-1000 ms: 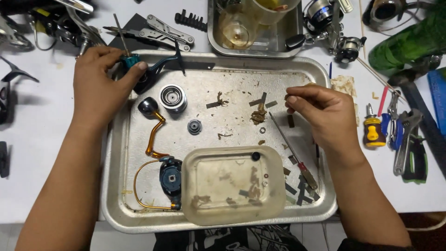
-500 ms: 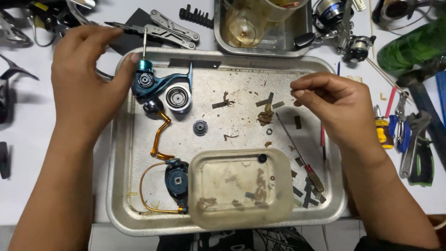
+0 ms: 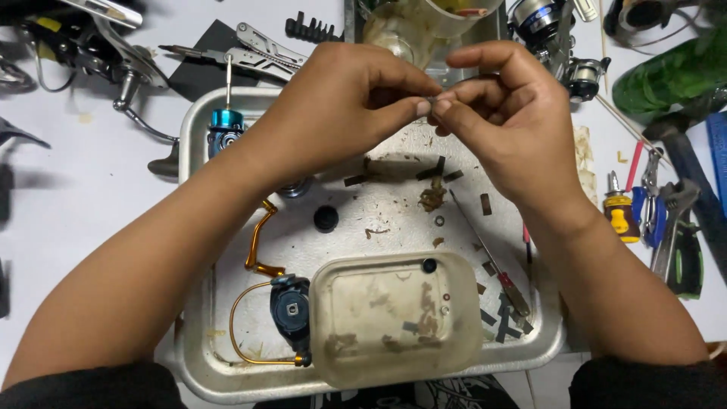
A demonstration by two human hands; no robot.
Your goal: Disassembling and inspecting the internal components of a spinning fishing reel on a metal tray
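A white tabletop [image 3: 83,189] carries a dented metal tray [image 3: 198,121] with tools strewn all round it. Above the tray's far half, the left hand [image 3: 341,98] and the right hand [image 3: 503,113] meet fingertip to fingertip. Each hand is pinched nearly closed, thumb against forefinger, on one tiny dark part [image 3: 433,99] held between them; what kind of part it is cannot be told.

Just beside the left wrist a blue fishing-reel body [image 3: 225,125] stands at the tray's far left corner. On the tray floor lie a small black round cap [image 3: 326,218], a gold bent handle arm [image 3: 257,242], a dark blue rotor with a gold wire bail [image 3: 291,307], short dark strips and a red-handled thin tool [image 3: 496,265].

A cloudy, rounded plastic tub [image 3: 394,318] sits at the near edge of the tray, holding brown grime and a few small bits. Beyond the tray stands a second metal tray [image 3: 352,23] with a grimy clear jar [image 3: 401,30] in it. To the right lie a yellow stubby screwdriver [image 3: 619,212] and a green bottle [image 3: 666,76].
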